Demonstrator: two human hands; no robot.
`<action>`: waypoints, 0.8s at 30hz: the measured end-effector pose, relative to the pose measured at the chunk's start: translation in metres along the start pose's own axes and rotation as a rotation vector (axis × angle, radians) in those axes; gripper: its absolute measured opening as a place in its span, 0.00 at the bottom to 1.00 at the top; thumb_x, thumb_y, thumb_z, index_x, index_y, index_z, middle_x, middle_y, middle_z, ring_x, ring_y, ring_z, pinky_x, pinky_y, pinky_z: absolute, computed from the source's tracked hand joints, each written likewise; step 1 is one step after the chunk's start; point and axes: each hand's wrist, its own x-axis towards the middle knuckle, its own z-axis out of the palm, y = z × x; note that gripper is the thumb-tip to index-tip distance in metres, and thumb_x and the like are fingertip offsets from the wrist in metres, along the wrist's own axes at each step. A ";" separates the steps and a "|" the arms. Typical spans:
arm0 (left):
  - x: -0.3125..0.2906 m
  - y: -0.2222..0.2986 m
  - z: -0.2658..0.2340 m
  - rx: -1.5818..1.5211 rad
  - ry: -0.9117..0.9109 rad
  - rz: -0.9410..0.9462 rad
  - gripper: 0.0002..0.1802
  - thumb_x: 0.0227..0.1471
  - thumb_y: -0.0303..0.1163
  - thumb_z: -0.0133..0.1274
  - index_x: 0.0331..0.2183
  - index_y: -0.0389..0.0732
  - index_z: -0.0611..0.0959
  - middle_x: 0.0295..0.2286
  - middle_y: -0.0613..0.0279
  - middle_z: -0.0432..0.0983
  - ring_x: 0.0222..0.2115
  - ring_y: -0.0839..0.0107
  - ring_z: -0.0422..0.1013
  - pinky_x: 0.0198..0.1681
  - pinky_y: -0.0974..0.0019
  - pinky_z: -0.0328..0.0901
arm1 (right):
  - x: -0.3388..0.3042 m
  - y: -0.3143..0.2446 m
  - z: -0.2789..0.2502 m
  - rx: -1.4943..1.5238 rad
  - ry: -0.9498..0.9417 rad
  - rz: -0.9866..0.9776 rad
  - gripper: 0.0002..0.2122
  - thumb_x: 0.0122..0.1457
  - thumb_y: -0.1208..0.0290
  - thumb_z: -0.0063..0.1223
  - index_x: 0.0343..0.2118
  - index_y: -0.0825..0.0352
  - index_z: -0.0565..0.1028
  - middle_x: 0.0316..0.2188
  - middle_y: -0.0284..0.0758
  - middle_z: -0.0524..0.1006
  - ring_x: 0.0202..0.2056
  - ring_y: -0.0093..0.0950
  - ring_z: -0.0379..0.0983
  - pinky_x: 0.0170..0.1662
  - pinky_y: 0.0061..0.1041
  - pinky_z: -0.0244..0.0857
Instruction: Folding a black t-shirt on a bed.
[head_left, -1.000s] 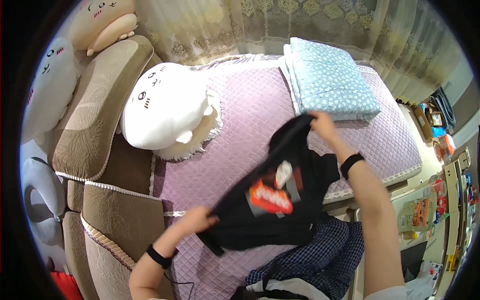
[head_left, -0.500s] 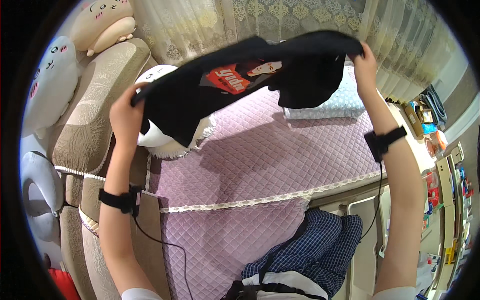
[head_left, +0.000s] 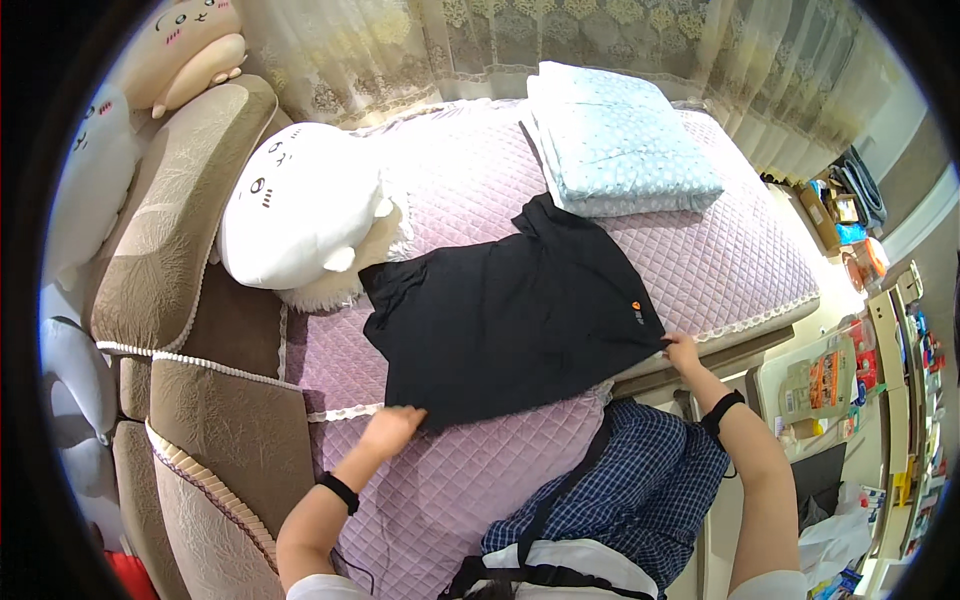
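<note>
A black T-shirt [head_left: 500, 320] lies spread on the pink quilted bedspread [head_left: 460, 470], with a small orange-and-white mark near its right corner. My left hand [head_left: 393, 430] is closed on the near left corner of its edge. The opposite corner of that edge is pinched by my right hand [head_left: 684, 353], at the bed's front edge. One sleeve points toward the plush toy, and the other reaches up toward the folded quilt.
A folded light blue quilt [head_left: 630, 150] sits at the far side of the bed. On the left are a big white plush toy [head_left: 300, 205] and a brown padded sofa [head_left: 165, 220]. A cluttered shelf [head_left: 890, 370] runs along the right.
The T-shirt came down from the air onto the bedspread, its printed side now out of sight. Both my hands moved down and toward me, still gripping its edge.
</note>
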 end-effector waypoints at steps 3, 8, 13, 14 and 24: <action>-0.004 0.015 0.018 -0.061 -0.086 0.014 0.15 0.38 0.26 0.46 0.35 0.40 0.74 0.22 0.61 0.70 0.23 0.63 0.70 0.26 0.63 0.65 | -0.004 0.014 -0.007 -0.077 -0.180 0.160 0.10 0.42 0.85 0.40 0.27 0.69 0.73 0.21 0.38 0.73 0.25 0.28 0.69 0.30 0.24 0.62; -0.008 0.006 0.004 -0.009 -0.049 -0.164 0.16 0.38 0.25 0.46 0.35 0.40 0.74 0.26 0.58 0.69 0.28 0.62 0.69 0.30 0.64 0.65 | -0.005 -0.011 -0.012 -0.294 -0.228 0.120 0.12 0.43 0.83 0.39 0.29 0.68 0.74 0.26 0.47 0.74 0.32 0.36 0.72 0.34 0.28 0.63; -0.024 -0.008 -0.027 0.024 0.096 -0.103 0.15 0.29 0.23 0.50 0.28 0.41 0.77 0.22 0.62 0.64 0.27 0.62 0.64 0.28 0.65 0.63 | -0.004 -0.010 -0.033 -0.387 -0.262 -0.051 0.12 0.41 0.83 0.38 0.27 0.69 0.74 0.21 0.44 0.74 0.27 0.33 0.72 0.33 0.26 0.63; -0.026 -0.005 -0.035 0.019 0.086 -0.093 0.15 0.29 0.23 0.50 0.28 0.41 0.77 0.22 0.62 0.64 0.27 0.62 0.64 0.28 0.65 0.63 | -0.001 -0.001 -0.042 -0.333 -0.324 -0.034 0.11 0.40 0.84 0.38 0.25 0.69 0.74 0.21 0.43 0.74 0.27 0.32 0.72 0.33 0.26 0.62; -0.060 0.020 -0.028 -0.341 -0.271 -0.072 0.12 0.33 0.34 0.54 0.28 0.43 0.79 0.24 0.61 0.72 0.26 0.63 0.70 0.27 0.65 0.64 | -0.016 0.012 -0.048 -0.596 -0.823 -0.202 0.08 0.40 0.82 0.44 0.20 0.65 0.76 0.24 0.39 0.76 0.29 0.33 0.72 0.35 0.26 0.64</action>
